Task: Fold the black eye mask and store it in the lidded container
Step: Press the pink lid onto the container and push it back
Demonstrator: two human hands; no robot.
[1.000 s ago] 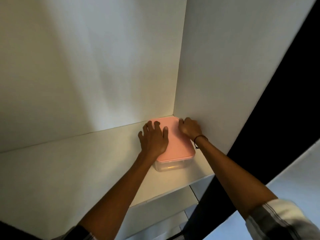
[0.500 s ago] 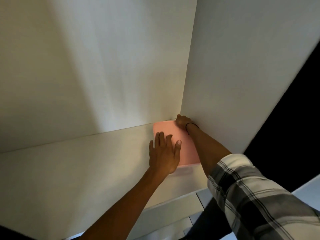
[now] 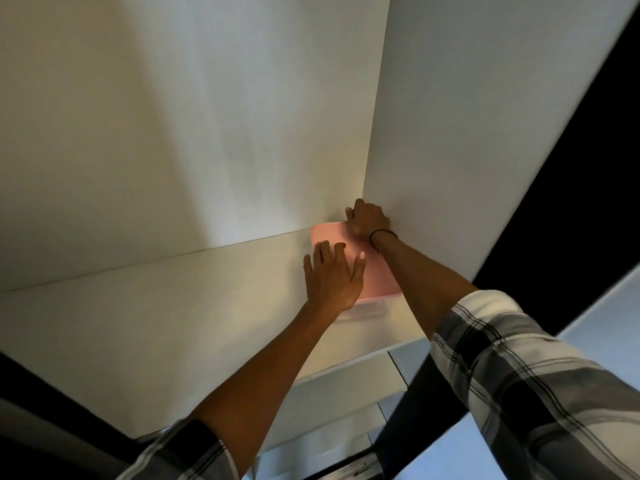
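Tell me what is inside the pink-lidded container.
The pink lid is closed and both hands press on it, hiding the contents. The clear base is too blurred to show anything. No eye mask visible.

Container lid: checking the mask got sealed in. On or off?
On. The pink lid covers the container, left hand flat on it.

Plaid sleeves (image 3: 540, 386), grey-white with dark lines, pushed up both forearms; thin black band (image 3: 381, 237), maybe hair tie, right wrist.

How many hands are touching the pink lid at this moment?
2. The left hand lies flat on the pink lid; the right hand presses its far corner.
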